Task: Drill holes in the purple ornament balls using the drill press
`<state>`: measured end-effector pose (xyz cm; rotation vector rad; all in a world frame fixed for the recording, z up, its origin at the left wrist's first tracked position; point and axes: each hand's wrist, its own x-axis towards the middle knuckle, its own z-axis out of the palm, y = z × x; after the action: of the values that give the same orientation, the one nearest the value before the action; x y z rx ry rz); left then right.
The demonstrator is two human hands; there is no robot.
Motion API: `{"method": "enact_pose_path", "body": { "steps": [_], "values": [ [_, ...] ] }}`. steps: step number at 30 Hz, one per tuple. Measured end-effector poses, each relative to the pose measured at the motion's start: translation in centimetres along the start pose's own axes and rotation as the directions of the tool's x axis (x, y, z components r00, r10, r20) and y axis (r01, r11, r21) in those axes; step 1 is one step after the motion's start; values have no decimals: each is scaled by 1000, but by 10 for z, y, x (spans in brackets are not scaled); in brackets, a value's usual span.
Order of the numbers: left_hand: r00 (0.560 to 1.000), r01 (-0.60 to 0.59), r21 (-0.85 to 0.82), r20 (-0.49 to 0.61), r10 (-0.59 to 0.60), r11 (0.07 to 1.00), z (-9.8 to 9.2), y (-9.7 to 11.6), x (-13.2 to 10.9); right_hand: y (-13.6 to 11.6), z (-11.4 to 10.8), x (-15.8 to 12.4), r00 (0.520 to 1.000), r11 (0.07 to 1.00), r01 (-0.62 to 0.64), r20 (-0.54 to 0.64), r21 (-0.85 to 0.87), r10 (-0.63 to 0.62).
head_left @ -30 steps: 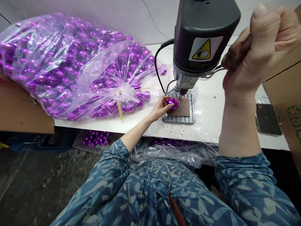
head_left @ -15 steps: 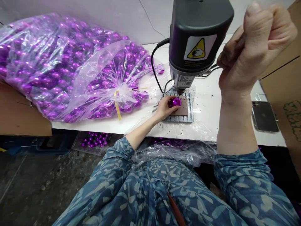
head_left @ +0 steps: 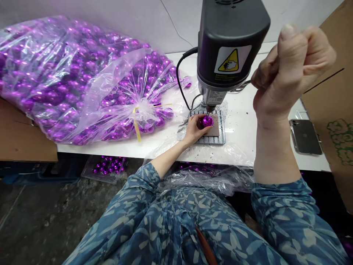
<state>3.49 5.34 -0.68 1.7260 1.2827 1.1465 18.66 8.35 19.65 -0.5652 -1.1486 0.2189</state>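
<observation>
My left hand (head_left: 194,129) curls its fingers and thumb around a shiny purple bauble (head_left: 207,121), holding it on a brown board (head_left: 215,131) over the slotted metal base (head_left: 222,138) of a drill press (head_left: 233,36). The chuck (head_left: 210,108) with its thin bit sits directly above the bauble; whether the tip has entered it I cannot tell. Raised to the right of the motor housing, my right hand (head_left: 292,70) is closed in a fist. Whatever it grips is hidden by the fingers.
A large clear bag of purple baubles (head_left: 82,81), tied with yellow string, fills the table's left side. A phone (head_left: 305,137) lies at right, near a cardboard box (head_left: 340,110). Below the table edge are a bin of small purple balls (head_left: 110,165) and crumpled plastic (head_left: 204,180).
My right fist has come down and slightly left beside the drill press. My left hand still holds the bauble under the bit, shifted slightly right. The whole view has shifted a little.
</observation>
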Motion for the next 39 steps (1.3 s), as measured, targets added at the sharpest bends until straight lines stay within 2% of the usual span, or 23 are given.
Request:
{"method": "enact_pose_path", "body": {
  "steps": [9, 12, 18, 30, 34, 37, 39],
  "values": [
    [1000, -7, -12, 2, 8, 1000, 1, -1, -1, -5, -13, -39, 997, 989, 51, -64, 137, -43],
    [1000, -19, -16, 7, 20, 1000, 0, -1, -1, 3, -15, -44, 988, 984, 130, -102, 123, -118],
    [1000, -5, -11, 24, 5, 1000, -1, -2, -1, 24, -28, -51, 947, 935, 320, -35, 154, -319],
    [1000, -22, 3, 10, 22, 1000, 0, -4, -2, 34, -38, -70, 898, 887, 427, 33, 174, -439],
    [999, -35, 5, 12, 35, 999, 0, -3, -2, 23, -30, -59, 931, 917, 361, -3, 171, -366],
    [999, -42, -3, -1, 42, 999, 3, -5, 0, 7, -12, -29, 974, 963, 224, -52, 149, -219],
    [998, -56, 7, -33, 57, 998, 3, -5, -1, -3, 1, -6, 997, 989, 70, -39, 130, -66]
  ]
}}
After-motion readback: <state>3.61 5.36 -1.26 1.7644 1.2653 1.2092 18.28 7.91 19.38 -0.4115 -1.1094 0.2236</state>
